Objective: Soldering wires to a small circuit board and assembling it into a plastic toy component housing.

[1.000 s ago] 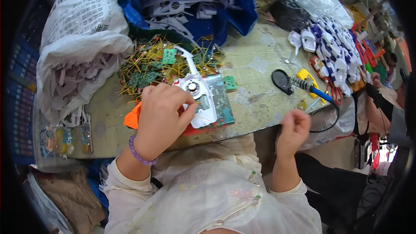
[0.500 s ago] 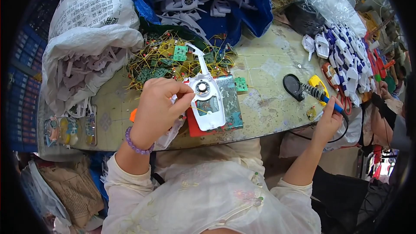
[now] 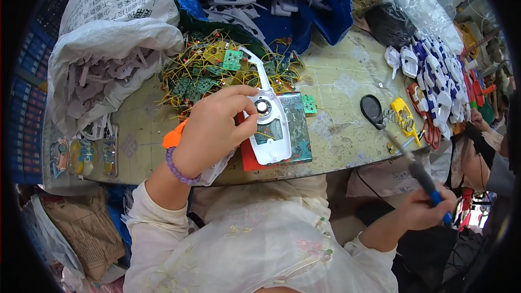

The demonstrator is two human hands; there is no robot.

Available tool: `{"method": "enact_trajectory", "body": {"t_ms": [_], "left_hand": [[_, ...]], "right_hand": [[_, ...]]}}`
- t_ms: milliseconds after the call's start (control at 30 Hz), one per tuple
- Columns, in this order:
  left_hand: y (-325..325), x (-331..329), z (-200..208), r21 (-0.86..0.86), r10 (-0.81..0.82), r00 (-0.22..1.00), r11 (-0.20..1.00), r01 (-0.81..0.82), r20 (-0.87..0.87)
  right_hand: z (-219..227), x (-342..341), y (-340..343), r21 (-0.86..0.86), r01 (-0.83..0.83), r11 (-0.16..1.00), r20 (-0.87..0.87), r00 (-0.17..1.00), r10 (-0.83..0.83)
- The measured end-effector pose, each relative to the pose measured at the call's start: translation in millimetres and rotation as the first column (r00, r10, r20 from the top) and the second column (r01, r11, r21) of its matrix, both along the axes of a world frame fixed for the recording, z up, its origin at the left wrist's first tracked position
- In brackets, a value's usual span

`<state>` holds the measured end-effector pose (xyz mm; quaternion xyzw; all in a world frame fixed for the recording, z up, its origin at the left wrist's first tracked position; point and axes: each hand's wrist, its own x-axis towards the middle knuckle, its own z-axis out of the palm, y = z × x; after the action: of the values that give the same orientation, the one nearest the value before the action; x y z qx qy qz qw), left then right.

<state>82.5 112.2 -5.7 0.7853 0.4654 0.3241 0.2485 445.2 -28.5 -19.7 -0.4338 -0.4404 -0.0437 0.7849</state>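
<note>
My left hand (image 3: 217, 125) is over the left side of a white plastic housing (image 3: 274, 152). Its thumb and fingers are pinched together beside the small round speaker (image 3: 264, 107) set in that housing; whatever they hold is too small to make out. A yellow wire (image 3: 267, 135) crosses the opening below the speaker. The housing lies on a worn red and dark green block (image 3: 301, 135). Off the table's front edge at the right, my right hand (image 3: 429, 206) grips a soldering iron (image 3: 434, 195) by its blue handle. The iron is blurred, its tip pointing up and left.
A yellow iron stand with a coiled spring (image 3: 402, 116) stands right, beside a round black dish (image 3: 372, 111) and red scissors (image 3: 432, 134). Wired circuit boards (image 3: 195, 78) are heaped behind my left hand. White parts fill a blue bag (image 3: 320, 21) and a white sack (image 3: 122, 35).
My right hand has drawn the soldering iron out of the spring stand, moving right and toward me. My left hand stays by the speaker, its fingers now further over the housing.
</note>
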Motion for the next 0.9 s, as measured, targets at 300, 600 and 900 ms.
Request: {"method": "enact_trajectory", "body": {"t_ms": [300, 600, 900], "left_hand": [[0.8, -1.0, -5.2, 0.074, 0.014, 0.999, 0.997, -0.016, 0.029], [0.1, 1.1, -4.9, 0.039, 0.03, 0.997, 0.999, -0.033, 0.069], [-0.4, 3.2, -5.4, -0.018, 0.045, 0.996, 0.999, -0.044, 0.082]], "right_hand": [[0.6, -102.6, 49.0, -0.206, -0.498, 0.842, 0.308, 0.784, 0.539], [2.3, -115.2, 61.7, -0.281, -0.516, 0.809, 0.384, 0.712, 0.588], [-1.2, -119.3, 70.8, -0.249, -0.525, 0.814, 0.439, 0.688, 0.578]]}}
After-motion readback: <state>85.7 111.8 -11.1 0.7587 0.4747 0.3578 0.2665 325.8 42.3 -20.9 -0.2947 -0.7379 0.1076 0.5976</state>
